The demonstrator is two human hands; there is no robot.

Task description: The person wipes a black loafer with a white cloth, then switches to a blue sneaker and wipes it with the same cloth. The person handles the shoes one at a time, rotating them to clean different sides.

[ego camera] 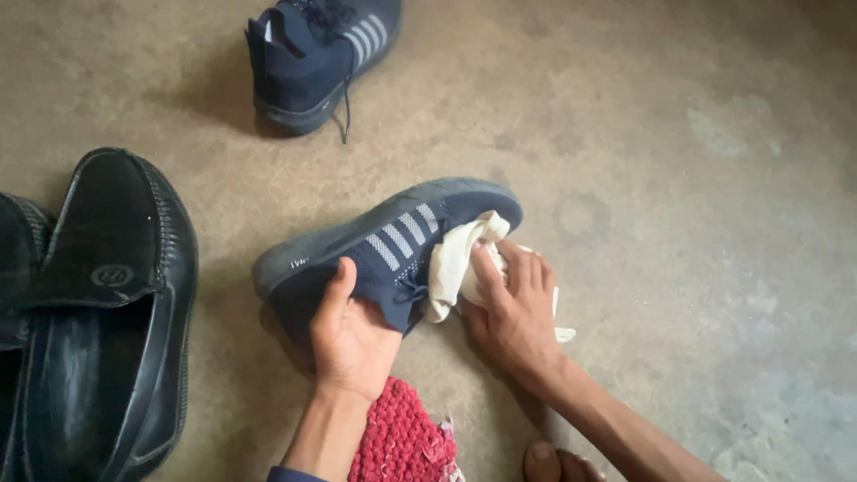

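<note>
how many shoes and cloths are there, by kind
navy sneakers: 2 — one gripped by the left hand at, one apart at the top
black loafers: 2 — and, cut off by the left edge
white cloth: 1 —, pressed on the sneaker by the right hand
red knitted cloth: 1 —
total: 6

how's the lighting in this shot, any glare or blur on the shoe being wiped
Head view: soft, dim, even light, no glare; the navy sneaker, white cloth, left hand and right hand look fairly sharp; faint shadows on the concrete floor; the black loafer shows a dull sheen.
</note>
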